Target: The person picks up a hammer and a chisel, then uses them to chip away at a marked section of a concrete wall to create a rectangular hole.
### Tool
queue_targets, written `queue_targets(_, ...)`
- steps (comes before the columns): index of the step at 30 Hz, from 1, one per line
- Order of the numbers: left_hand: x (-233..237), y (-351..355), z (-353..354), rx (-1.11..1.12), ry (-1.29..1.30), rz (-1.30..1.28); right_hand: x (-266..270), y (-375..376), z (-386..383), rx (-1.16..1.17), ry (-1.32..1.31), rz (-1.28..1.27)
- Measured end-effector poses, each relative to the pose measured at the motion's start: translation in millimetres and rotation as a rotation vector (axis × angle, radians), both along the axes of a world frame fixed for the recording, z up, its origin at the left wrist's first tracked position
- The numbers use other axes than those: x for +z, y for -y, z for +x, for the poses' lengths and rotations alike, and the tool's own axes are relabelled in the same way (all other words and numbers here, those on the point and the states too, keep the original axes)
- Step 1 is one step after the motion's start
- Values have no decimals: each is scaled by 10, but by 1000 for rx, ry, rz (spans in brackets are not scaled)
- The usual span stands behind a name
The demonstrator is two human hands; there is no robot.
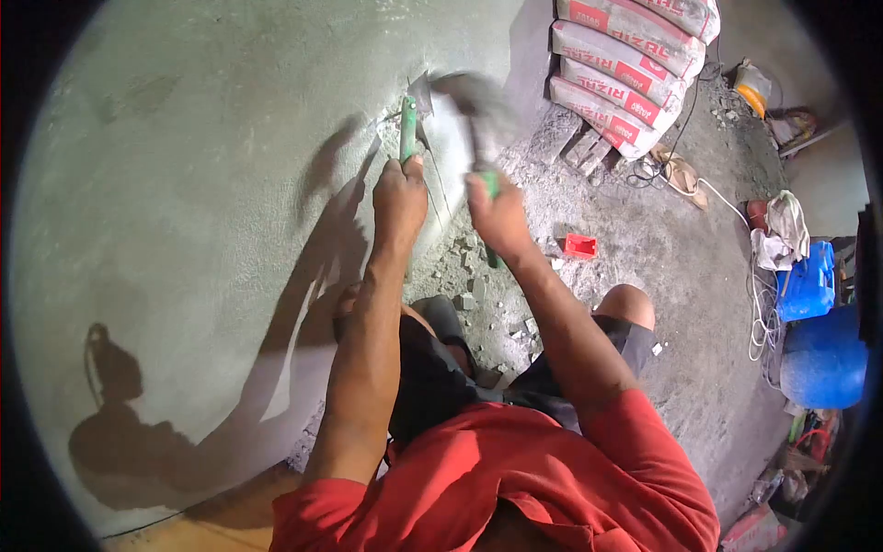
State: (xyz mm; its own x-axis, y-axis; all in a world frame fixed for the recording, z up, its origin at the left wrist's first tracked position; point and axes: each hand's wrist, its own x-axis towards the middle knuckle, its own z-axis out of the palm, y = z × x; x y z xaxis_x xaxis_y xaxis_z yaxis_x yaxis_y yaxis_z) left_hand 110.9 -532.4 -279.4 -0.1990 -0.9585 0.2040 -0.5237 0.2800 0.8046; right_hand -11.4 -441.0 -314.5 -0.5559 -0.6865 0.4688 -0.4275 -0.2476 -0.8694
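My left hand (400,198) is wrapped round a green chisel (408,129), held up against the grey plastered wall (212,147) at a chipped patch. In my right hand (498,213) is a hammer (478,110) with a green grip. Motion blurs its dark head, which is just right of the chisel's upper end. Thin dark lines run down the wall below the chisel. Broken rubble (467,302) lies at the wall's foot, between my legs. A small red plastic box (579,246) sits on the dusty floor to the right of my right hand.
Stacked cement bags (625,74) stand at the back right. Cables (681,184) trail over the concrete floor (681,285). Along the right side are a blue jerrycan (807,281), a blue drum (825,359) and cluttered odds and ends (796,469).
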Motion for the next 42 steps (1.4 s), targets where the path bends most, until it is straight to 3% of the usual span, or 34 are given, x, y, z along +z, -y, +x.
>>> queue_targets(1, 151, -77, -12, 49, 133, 105, -63, 93, -57, 0, 2, 0)
queue_targets(3, 167, -83, 25, 32, 110, 200, -14, 228, -137, 118, 111, 426)
queue_targets(6, -18, 111, 50, 23, 24, 313, 204, 95, -200, 91, 132, 302)
queue_targets(8, -175, 149, 115, -74, 275, 51, 572, -105, -212, 138, 250, 147)
queue_targets(9, -158, 44, 116, -106, 371, 37, 675, -160, -236, 144, 274, 106)
queue_targets(11, -173, -132, 157, -124, 332, -19, 873, -284, -286, 152, 281, 66)
queue_targets(14, -189, -114, 224, -95, 204, -38, 838, -379, -340, 214, 339, 34)
queue_targets(20, -118, -55, 269, -20, 254, -65, 545, -440, -176, 222, 441, 80)
queue_targets(27, -132, -44, 184, -17, 141, -40, 521, -454, -127, 218, 334, 45)
queue_targets(29, -32, -117, 164, -15, 143, -52, 238, -311, -22, 157, 329, 4)
queue_targets(30, 2, -141, 166, -14, 144, -63, -169, -116, 3, 71, 244, 12)
queue_targets(32, -44, -88, 206, -12, 220, -59, -179, -4, 82, 35, 38, 298)
queue_targets(33, -34, -61, 217, -19, 295, -63, -193, 53, 43, 112, 182, 437)
queue_targets(36, -53, -73, 272, 3, 258, -145, -207, 8, -100, 92, 250, 426)
queue_targets(38, 6, -120, 281, 0, 254, -147, 68, -169, -82, 142, 334, 348)
queue_targets(40, -21, -91, 276, -16, 259, -147, 296, -281, -76, 161, 385, 31)
queue_targets(42, -138, -12, 258, -47, -29, 64, 434, -365, -75, 172, 375, 15)
